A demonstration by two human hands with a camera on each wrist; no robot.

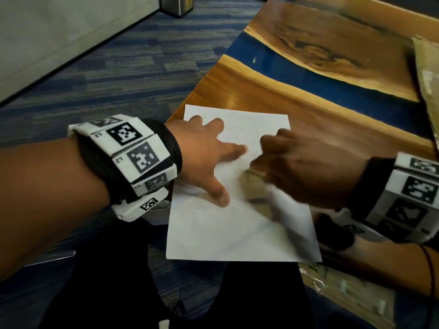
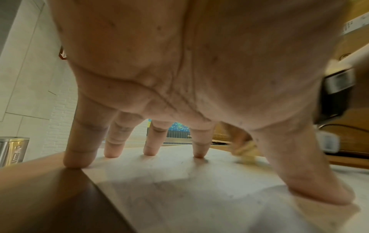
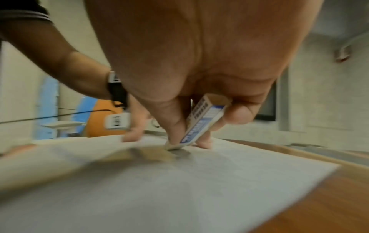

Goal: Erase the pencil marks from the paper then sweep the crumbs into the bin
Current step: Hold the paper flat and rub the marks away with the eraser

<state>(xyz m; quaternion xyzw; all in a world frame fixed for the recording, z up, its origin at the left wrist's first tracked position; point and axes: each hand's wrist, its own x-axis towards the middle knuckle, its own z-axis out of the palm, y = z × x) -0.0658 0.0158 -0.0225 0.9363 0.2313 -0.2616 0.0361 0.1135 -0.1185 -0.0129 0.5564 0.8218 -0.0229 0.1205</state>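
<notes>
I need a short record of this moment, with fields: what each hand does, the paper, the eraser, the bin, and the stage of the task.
left hand: fingers spread straight, pressing the paper flat
right hand: pinches the eraser, its tip on the paper
paper: white sheet on the wooden table, near edge overhanging
eraser: white, in a blue and white sleeve, tilted
bin: metal, on the carpet, far from the table
stage: erasing; sweeping not yet begun

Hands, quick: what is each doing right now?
Left hand: open, fingers spread, pressing the paper.
Right hand: gripping the eraser, tip on paper.
</notes>
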